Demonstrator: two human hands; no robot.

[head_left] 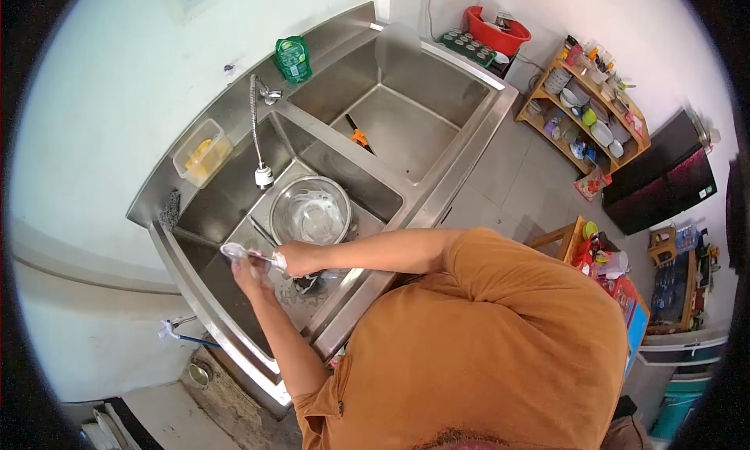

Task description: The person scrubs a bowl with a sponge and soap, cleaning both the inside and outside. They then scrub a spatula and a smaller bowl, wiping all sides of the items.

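Note:
My left hand [248, 273] is closed around a shiny spoon-like utensil [232, 251], whose rounded, pale end points to the left. Close beside it, my right hand [298, 258] grips the same utensil nearer its other end, with something white and foamy at the fingers. Both hands are over the left sink basin [226, 282]. Just beyond the right hand, a round metal bowl [312, 210] with white suds stands in the basin. A dark item [307, 283] lies partly hidden beneath the right wrist.
A flexible faucet [256, 130] hangs over the left basin. An orange-and-black tool [358, 136] lies in the right basin [398, 122]. Along the back ledge are a green pouch [293, 59], a plastic tub [203, 153] and a grey scrubber [169, 211]. A dish shelf [582, 110] stands at right.

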